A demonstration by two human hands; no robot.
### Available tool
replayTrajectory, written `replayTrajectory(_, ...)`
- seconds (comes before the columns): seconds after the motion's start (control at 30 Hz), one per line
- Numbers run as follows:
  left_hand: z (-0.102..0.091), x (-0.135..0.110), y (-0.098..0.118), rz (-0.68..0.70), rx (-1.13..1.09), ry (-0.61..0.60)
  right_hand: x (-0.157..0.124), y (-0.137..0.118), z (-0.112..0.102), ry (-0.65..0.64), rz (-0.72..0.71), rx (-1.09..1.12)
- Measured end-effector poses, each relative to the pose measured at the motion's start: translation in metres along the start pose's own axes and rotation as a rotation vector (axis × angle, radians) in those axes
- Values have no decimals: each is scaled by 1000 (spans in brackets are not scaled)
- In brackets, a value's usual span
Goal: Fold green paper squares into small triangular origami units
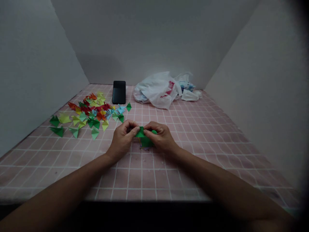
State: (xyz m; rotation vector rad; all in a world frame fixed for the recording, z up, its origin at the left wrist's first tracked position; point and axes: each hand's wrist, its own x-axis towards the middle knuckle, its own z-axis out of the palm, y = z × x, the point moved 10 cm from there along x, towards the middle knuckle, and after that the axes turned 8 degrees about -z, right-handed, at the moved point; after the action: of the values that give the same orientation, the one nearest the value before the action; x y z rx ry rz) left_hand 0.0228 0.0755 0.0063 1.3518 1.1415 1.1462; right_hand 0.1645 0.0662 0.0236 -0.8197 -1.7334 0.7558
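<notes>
Two hands meet over the pink tiled counter (198,129): left hand (123,137) and right hand (160,137) both pinch the small green folded paper piece (145,137) just above its surface. Sharp creases call for aligned edges and firm fingertip pressure.

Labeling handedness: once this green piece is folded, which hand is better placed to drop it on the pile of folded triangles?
Left, probably. The left hand pinches the green paper on the pile's side; the right hand would cross over.
</notes>
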Motion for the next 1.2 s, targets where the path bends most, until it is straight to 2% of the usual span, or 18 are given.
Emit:
replayTrajectory(0.23,-2,-1,6,34,35,26,-1,0,1,-26,42,-3)
replayTrajectory(0.4,0,-3,9,57,80,10,-2,2,5,-58,109,74)
replayTrajectory(0.5,4,-5,8,58,84,-19,-3,3,5,-44,124,80)
replayTrajectory(0.73,2,-7,18,98,-31,5,-6,2,-2,33,125,69)
replayTrajectory(0.97,-4,-11,27,116,-40,60,-11,5,3,44,205,172)
replayTrajectory(1.2,7,0,12,-22,10,-95,-9,14,-1,61,231,190)
